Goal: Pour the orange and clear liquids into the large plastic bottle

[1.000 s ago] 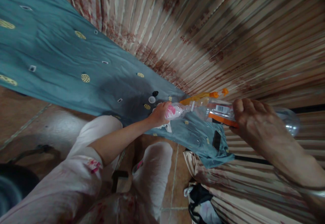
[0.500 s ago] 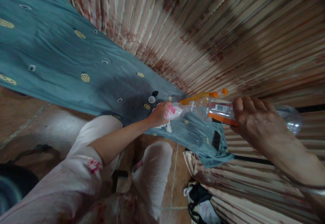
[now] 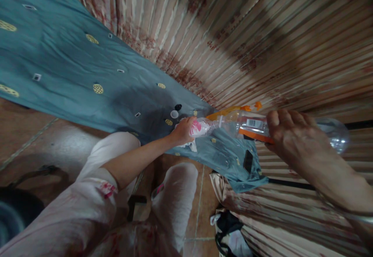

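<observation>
My left hand [image 3: 183, 131] is wrapped round a small clear plastic bottle [image 3: 201, 127] with a pink and white label. Raised at the right, my right hand [image 3: 297, 132] grips a large clear plastic bottle [image 3: 253, 124] with an orange-edged label, tipped so that its neck points to the small one. The two bottle mouths meet or nearly meet; I cannot tell whether liquid passes between them. White crumpled tissue [image 3: 190, 145] lies under my left hand. Close by on the cloth are a white cap [image 3: 174, 114] and a black cap [image 3: 178, 107].
The blue-green cloth [image 3: 67, 62] covers a long narrow surface beside a pleated curtain [image 3: 233, 47]. A yellow-orange item [image 3: 224, 111] lies behind the bottles, and a dark phone [image 3: 248, 161] near the cloth's right end. Black and white fabric [image 3: 230, 226] is on the tiled floor.
Almost nothing differs. The large bottle and my right hand have shifted very slightly; my left hand and the small bottle stay in place.
</observation>
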The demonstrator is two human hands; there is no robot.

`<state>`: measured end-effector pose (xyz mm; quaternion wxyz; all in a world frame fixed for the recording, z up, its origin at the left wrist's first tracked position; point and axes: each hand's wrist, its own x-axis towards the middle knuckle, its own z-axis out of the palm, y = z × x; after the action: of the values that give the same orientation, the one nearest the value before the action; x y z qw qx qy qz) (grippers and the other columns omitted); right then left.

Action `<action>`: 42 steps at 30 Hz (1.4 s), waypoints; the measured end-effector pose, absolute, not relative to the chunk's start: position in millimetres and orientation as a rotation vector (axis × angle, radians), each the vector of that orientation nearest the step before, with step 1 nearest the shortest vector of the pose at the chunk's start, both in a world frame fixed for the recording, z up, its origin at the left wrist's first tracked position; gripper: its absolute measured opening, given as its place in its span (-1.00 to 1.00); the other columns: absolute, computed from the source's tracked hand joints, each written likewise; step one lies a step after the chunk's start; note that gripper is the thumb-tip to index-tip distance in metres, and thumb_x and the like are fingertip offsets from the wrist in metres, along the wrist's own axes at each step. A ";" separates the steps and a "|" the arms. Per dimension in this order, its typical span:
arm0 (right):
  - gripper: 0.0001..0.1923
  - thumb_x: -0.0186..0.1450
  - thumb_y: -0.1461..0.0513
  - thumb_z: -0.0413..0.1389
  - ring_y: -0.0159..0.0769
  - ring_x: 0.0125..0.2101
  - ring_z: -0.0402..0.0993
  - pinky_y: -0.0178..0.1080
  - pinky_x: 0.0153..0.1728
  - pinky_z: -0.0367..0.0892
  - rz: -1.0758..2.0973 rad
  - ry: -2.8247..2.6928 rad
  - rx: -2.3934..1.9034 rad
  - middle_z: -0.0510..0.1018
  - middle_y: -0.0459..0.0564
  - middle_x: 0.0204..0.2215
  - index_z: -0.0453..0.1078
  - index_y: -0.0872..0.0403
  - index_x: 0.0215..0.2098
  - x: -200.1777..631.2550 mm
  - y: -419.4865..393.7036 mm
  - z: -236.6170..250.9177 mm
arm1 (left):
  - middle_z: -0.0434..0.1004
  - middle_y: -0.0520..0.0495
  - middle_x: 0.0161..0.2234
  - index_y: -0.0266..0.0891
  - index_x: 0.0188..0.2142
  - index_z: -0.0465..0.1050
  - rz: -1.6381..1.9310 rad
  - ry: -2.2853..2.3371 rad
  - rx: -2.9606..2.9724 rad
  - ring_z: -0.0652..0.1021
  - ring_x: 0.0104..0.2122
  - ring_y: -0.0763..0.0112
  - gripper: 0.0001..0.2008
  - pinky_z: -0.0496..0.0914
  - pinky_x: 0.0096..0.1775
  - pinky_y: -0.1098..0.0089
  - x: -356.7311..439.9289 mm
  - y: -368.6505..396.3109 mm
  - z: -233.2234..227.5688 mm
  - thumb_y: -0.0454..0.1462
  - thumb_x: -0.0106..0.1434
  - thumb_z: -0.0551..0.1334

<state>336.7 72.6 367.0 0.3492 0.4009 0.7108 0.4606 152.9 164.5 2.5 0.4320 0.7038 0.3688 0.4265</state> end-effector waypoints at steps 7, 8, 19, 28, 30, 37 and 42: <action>-0.81 0.57 0.43 0.19 0.16 -0.09 0.69 -0.01 0.00 0.47 1.164 1.851 1.088 0.73 0.30 -0.13 0.63 0.24 0.06 335.3 75.5 368.0 | 0.79 -0.33 0.44 -0.10 0.55 0.52 1.099 0.905 1.764 0.80 0.40 -0.30 0.00 0.71 0.50 -0.23 153.3 164.9 0.1 -0.34 0.12 0.65; -0.80 0.57 0.43 0.19 0.16 -0.09 0.70 -0.01 0.00 0.48 1.163 1.850 1.090 0.74 0.31 -0.12 0.64 0.25 0.07 334.8 75.7 368.1 | 0.79 -0.34 0.44 -0.10 0.55 0.53 1.098 0.908 1.765 0.80 0.41 -0.29 0.00 0.71 0.50 -0.22 153.4 164.9 0.3 -0.35 0.12 0.65; -0.80 0.58 0.41 0.17 0.13 -0.07 0.64 -0.04 0.01 0.45 1.218 1.813 1.024 0.73 0.30 -0.09 0.63 0.18 0.06 336.2 77.2 367.4 | 0.74 -0.40 0.52 -0.15 0.56 0.52 1.044 0.947 1.764 0.77 0.44 -0.33 0.03 0.71 0.50 -0.26 153.7 163.8 4.2 -0.36 0.10 0.67; -0.74 0.60 0.44 0.12 0.13 -0.07 0.70 -0.04 0.00 0.48 1.234 1.801 0.985 0.77 0.32 -0.09 0.66 0.23 0.09 329.2 75.0 370.4 | 0.75 -0.40 0.48 -0.16 0.56 0.53 1.042 0.944 1.741 0.77 0.44 -0.38 0.05 0.71 0.51 -0.27 153.9 164.4 4.4 -0.38 0.06 0.66; -0.73 0.62 0.44 0.12 0.14 -0.07 0.72 -0.04 -0.01 0.49 1.224 1.793 0.996 0.78 0.33 -0.09 0.67 0.26 0.10 326.6 74.8 370.5 | 0.76 -0.39 0.46 -0.16 0.56 0.54 1.037 0.949 1.740 0.77 0.43 -0.38 0.05 0.72 0.50 -0.27 154.1 164.3 4.4 -0.37 0.06 0.67; -0.71 0.63 0.45 0.11 0.16 -0.05 0.74 -0.02 0.03 0.50 1.205 1.803 1.047 0.79 0.35 -0.07 0.69 0.28 0.12 320.8 75.6 371.5 | 0.77 -0.39 0.46 -0.16 0.55 0.54 1.027 0.944 1.748 0.77 0.43 -0.40 0.03 0.72 0.49 -0.30 153.8 163.7 5.3 -0.36 0.07 0.67; -0.72 0.63 0.43 0.13 0.15 -0.06 0.70 -0.01 0.01 0.47 1.206 1.828 1.022 0.77 0.38 -0.07 0.68 0.33 0.15 321.3 76.6 371.8 | 0.76 -0.41 0.47 -0.15 0.54 0.53 1.068 0.918 1.740 0.77 0.42 -0.38 0.01 0.71 0.51 -0.32 155.1 164.4 0.9 -0.34 0.10 0.68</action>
<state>321.3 76.6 371.8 0.3546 0.3955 0.7072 0.4666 155.1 164.4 0.9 0.4364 0.6994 0.3691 0.4293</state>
